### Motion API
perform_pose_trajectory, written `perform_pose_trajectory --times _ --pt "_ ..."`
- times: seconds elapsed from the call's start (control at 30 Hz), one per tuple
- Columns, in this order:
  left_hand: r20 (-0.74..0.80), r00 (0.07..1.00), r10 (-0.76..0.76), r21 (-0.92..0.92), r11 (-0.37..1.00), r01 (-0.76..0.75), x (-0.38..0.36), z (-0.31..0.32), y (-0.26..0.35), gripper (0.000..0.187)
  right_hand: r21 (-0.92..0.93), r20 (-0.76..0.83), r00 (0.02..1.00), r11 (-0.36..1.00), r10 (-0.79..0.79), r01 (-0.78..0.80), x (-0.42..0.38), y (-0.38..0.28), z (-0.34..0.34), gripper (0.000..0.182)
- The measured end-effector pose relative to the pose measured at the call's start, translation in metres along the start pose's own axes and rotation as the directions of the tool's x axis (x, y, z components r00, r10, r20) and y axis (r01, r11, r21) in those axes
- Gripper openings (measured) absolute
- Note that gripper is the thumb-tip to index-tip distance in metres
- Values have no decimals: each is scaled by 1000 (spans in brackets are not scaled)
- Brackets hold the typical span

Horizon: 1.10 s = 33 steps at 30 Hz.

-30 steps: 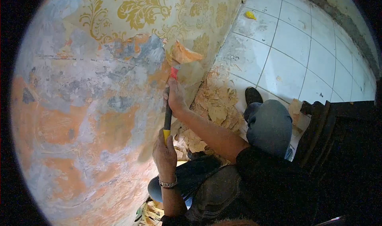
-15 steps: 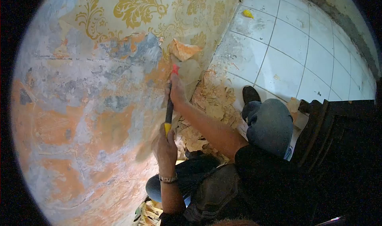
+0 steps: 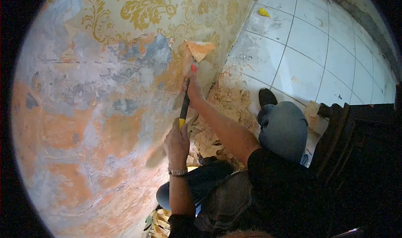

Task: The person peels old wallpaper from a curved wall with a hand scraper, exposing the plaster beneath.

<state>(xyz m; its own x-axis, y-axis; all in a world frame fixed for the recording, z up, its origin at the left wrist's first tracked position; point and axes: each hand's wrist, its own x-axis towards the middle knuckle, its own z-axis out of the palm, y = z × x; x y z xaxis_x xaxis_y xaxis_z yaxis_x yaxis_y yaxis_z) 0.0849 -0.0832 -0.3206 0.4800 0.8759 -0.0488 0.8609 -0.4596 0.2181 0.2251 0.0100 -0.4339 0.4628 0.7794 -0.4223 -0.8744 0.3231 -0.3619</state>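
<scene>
A long-handled scraper (image 3: pixel 184 106), with a black and yellow handle and a red section near its head, slants up along the wall. My left hand (image 3: pixel 176 143), below a bracelet, is wrapped round the yellow lower end. Higher up, my right hand (image 3: pixel 192 89) grips the shaft just under the red part. The scraper's head meets a loose flap of wallpaper (image 3: pixel 201 49) with an orange underside, and its blade cannot be clearly made out. Patterned gold wallpaper (image 3: pixel 146 5) covers the wall above; bare patchy plaster (image 3: pixel 92 91) shows to the left.
Torn wallpaper scraps (image 3: pixel 228 102) lie along the wall's foot. White floor tiles (image 3: pixel 299 70) stretch to the right, with a small yellow object (image 3: pixel 263 12) on them. Dark carved furniture (image 3: pixel 356 133) stands at right, near my bent knee (image 3: pixel 282 127).
The scraper and both hands have shifted up and slightly right along the wall. The loose wallpaper flap has moved a little to the right and shows more of its orange underside.
</scene>
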Motion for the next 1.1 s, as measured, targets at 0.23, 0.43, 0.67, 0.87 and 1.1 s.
perform_pose_trajectory --times 0.23,0.43,0.67,0.87,1.1 --pt "60 998 -19 1 1000 19 -14 -10 15 36 -110 -100 992 990 83 -94 -16 -4 6 45" --pt "22 1000 14 15 1000 -15 11 8 8 33 -132 -127 992 991 -25 8 22 1 -5 43" --pt "44 998 -33 -20 999 34 -9 -8 14 36 -148 -70 998 989 0 -10 -1 -8 6 43" --pt "18 1000 -3 14 1000 3 4 2 21 34 -73 -32 999 996 43 -46 5 -23 4 42" --pt "22 985 -173 -174 969 174 -51 -26 0 39 -339 122 945 882 -304 327 -42 10 40 40"
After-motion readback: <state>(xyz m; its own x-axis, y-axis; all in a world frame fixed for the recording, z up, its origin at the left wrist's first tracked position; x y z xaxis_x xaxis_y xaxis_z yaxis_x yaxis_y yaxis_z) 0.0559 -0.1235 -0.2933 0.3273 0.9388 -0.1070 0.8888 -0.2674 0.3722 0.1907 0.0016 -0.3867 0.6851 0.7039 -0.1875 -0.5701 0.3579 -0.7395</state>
